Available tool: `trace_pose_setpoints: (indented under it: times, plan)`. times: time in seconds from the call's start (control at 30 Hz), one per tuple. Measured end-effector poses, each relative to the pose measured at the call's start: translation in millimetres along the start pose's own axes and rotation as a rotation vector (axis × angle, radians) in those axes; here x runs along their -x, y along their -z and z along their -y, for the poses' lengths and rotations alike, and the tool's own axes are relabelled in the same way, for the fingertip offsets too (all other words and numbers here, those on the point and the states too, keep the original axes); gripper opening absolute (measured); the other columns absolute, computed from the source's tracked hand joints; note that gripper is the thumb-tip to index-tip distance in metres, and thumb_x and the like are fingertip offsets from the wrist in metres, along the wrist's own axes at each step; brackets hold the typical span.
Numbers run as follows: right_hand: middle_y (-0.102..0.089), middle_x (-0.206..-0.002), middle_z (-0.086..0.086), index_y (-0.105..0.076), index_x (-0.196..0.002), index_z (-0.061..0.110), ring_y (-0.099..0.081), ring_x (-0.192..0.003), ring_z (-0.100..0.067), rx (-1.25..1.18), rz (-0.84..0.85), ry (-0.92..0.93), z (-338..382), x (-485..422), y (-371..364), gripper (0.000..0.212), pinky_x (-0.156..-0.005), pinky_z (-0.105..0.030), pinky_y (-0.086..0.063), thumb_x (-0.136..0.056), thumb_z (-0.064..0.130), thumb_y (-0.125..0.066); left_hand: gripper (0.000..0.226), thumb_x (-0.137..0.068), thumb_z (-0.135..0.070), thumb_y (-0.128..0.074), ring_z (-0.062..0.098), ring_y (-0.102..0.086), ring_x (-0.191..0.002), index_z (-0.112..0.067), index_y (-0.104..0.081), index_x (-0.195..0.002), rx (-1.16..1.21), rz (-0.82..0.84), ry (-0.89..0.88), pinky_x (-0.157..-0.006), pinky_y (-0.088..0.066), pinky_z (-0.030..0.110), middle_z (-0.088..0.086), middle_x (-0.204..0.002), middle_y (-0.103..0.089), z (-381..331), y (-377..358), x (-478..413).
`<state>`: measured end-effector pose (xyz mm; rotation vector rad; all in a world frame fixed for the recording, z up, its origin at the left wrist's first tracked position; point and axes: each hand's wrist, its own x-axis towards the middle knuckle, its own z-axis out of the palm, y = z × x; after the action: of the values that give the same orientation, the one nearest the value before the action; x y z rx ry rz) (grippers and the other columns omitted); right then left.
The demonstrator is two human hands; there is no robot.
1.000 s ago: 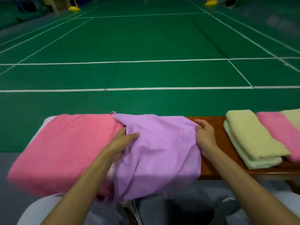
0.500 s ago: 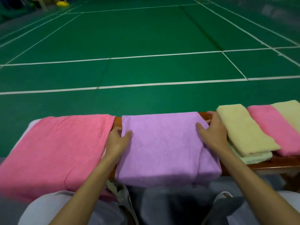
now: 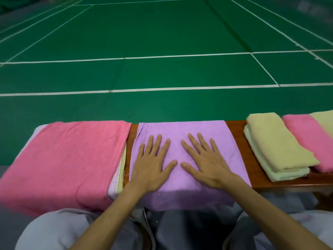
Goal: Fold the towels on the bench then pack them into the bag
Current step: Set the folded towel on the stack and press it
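Note:
A purple towel (image 3: 182, 129) lies folded flat across the wooden bench (image 3: 237, 134), its near edge hanging over the front. My left hand (image 3: 153, 163) and my right hand (image 3: 203, 161) both rest palm down on it, fingers straight and spread. A large pink towel (image 3: 68, 159) lies on a stack of other towels to the left. To the right sit folded towels: a yellow one (image 3: 277, 145) on a pale green one, a pink one (image 3: 310, 141), and another yellow one (image 3: 324, 121) at the frame edge. No bag is in view.
A green court floor (image 3: 162, 69) with white lines stretches beyond the bench. My knees in grey trousers (image 3: 59, 230) sit close under the bench's front edge. A narrow strip of bare bench shows between the purple towel and each neighbouring pile.
The purple towel went from a loose drape held at its sides to a flat fold. Both hands left its side edges and now lie flat on its top.

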<state>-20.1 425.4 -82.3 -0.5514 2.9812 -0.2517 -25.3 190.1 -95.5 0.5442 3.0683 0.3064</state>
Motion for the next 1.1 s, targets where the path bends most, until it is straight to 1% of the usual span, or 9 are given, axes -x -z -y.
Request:
trace_pose_setpoints:
  times: [0.1,0.33,0.53,0.8,0.87,0.93,1.0,1.03,1.1]
  plan:
    - [0.022,-0.168,0.009,0.011,-0.16,0.041,0.025,-0.154,-0.017,0.034,-0.015,-0.019,-11.1,3.4,1.8,0.077,-0.126,-0.053,0.006,-0.094,0.078,0.0,0.077,-0.098,-0.076,-0.011,0.015,0.024,-0.155,-0.037,0.005,-0.163,-0.014,-0.028,-0.011,-0.128,0.007,0.044,-0.007,-0.17,0.018,8.1,1.6,0.1]
    - [0.023,-0.168,0.006,0.013,-0.161,0.031,0.025,-0.154,-0.018,0.077,-0.023,-0.194,-64.7,22.6,11.5,0.085,-0.127,-0.048,0.006,-0.09,0.077,0.009,0.084,-0.096,-0.08,-0.012,0.015,0.021,-0.156,-0.032,0.005,-0.164,-0.004,-0.029,0.001,-0.128,0.007,0.044,-0.005,-0.17,0.016,13.6,4.5,0.4]
    - [0.02,-0.168,0.003,0.012,-0.162,0.02,0.023,-0.154,-0.019,0.039,-0.04,-0.3,-81.0,30.1,13.2,0.097,-0.127,-0.043,0.008,-0.085,0.079,0.015,0.094,-0.09,-0.083,-0.002,0.016,0.025,-0.155,-0.024,0.01,-0.163,-0.015,0.009,0.135,-0.128,0.008,0.044,-0.003,-0.168,0.022,40.5,15.1,3.4]
    - [0.013,-0.17,0.0,0.006,-0.163,0.017,0.016,-0.156,-0.025,0.031,-0.051,-0.354,-75.2,28.4,11.7,0.096,-0.127,-0.045,0.006,-0.088,0.077,0.008,0.084,-0.095,-0.076,-0.004,0.013,0.027,-0.154,-0.028,0.009,-0.163,0.063,0.006,0.095,-0.128,0.006,0.044,-0.005,-0.169,0.022,41.6,19.3,6.5]
    - [0.009,-0.171,0.0,0.001,-0.164,0.017,0.013,-0.157,-0.026,-0.008,-0.057,-0.372,-73.3,25.7,12.0,0.091,-0.127,-0.045,0.004,-0.094,0.075,0.002,0.08,-0.101,-0.07,-0.016,0.015,0.018,-0.157,-0.025,0.001,-0.165,0.128,-0.064,0.117,-0.129,0.001,0.044,-0.003,-0.171,0.014,38.1,19.6,8.4]
    - [-0.006,-0.171,-0.005,-0.011,-0.163,0.016,-0.004,-0.158,-0.029,-0.081,-0.109,-0.392,-69.8,23.7,16.1,0.085,-0.127,-0.046,-0.007,-0.099,0.071,-0.009,0.08,-0.103,-0.061,-0.035,0.027,-0.015,-0.157,-0.012,-0.018,-0.163,0.152,-0.167,0.224,-0.126,-0.021,0.048,0.011,-0.171,-0.016,33.8,21.4,9.8]
    - [-0.04,-0.155,-0.015,-0.033,-0.153,0.008,-0.039,-0.141,-0.037,-0.158,-0.26,-0.42,-62.9,22.3,24.5,0.078,-0.115,-0.047,-0.033,-0.102,0.066,-0.025,0.07,-0.096,-0.057,-0.053,0.035,-0.05,-0.124,-0.003,-0.047,-0.14,0.115,-0.258,0.375,-0.103,-0.047,0.048,0.018,-0.137,-0.054,30.7,29.8,12.8]
    - [-0.05,-0.141,-0.018,-0.041,-0.144,0.004,-0.049,-0.127,-0.038,-0.169,-0.341,-0.449,-59.0,22.1,29.7,0.069,-0.105,-0.047,-0.042,-0.102,0.058,-0.038,0.063,-0.092,-0.058,-0.06,0.031,-0.053,-0.109,-0.004,-0.055,-0.125,0.084,-0.264,0.445,-0.092,-0.05,0.045,0.014,-0.12,-0.059,30.2,35.4,13.9]
    - [-0.059,-0.12,-0.019,-0.053,-0.124,0.003,-0.056,-0.104,-0.035,-0.145,-0.402,-0.552,-52.3,21.9,39.9,0.045,-0.084,-0.042,-0.046,-0.099,0.04,-0.056,0.051,-0.088,-0.055,-0.069,0.026,-0.055,-0.094,-0.009,-0.058,-0.106,0.05,-0.192,0.525,-0.078,-0.053,0.041,0.007,-0.104,-0.06,29.7,45.7,15.4]
